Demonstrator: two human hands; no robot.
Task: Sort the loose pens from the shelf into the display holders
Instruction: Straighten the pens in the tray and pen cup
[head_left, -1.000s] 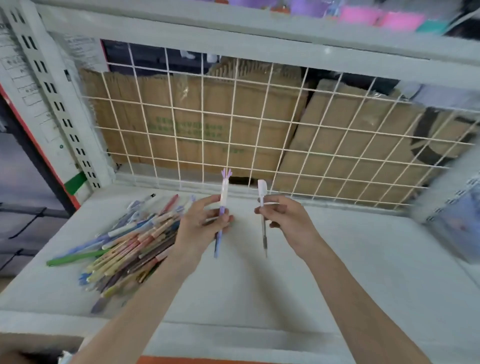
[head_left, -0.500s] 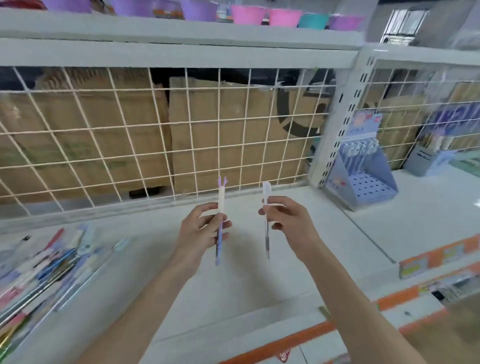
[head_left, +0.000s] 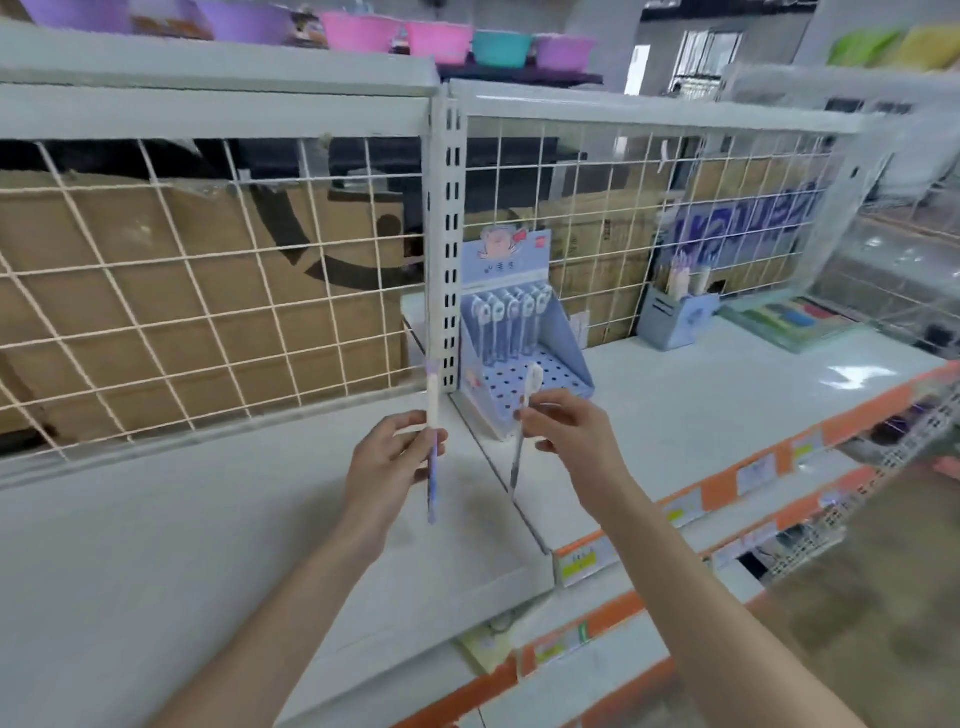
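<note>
Both bare forearms extend forward and up from the lower frame edge, converging toward centre, hands level and near each other but apart. Left hand (head_left: 387, 457): back of hand toward camera, fingers curled, thumb and fingers pinching a purple pen (head_left: 432, 447) held upright at mid-shaft. Right hand (head_left: 569, 431): wrist slightly bent, fingers curled, fingertips (head_left: 524, 414) pinching a white-capped pen (head_left: 522, 441) near its upper part, cap up, tip down.

White metal shelf (head_left: 156, 545) before me, wire grid back (head_left: 208, 291), cardboard boxes (head_left: 130, 270) behind it. Slotted upright post (head_left: 445, 234) divides bays. Pastel plastic basins (head_left: 358, 31) sit on top. Orange price strip (head_left: 727, 483) along the edge.
</note>
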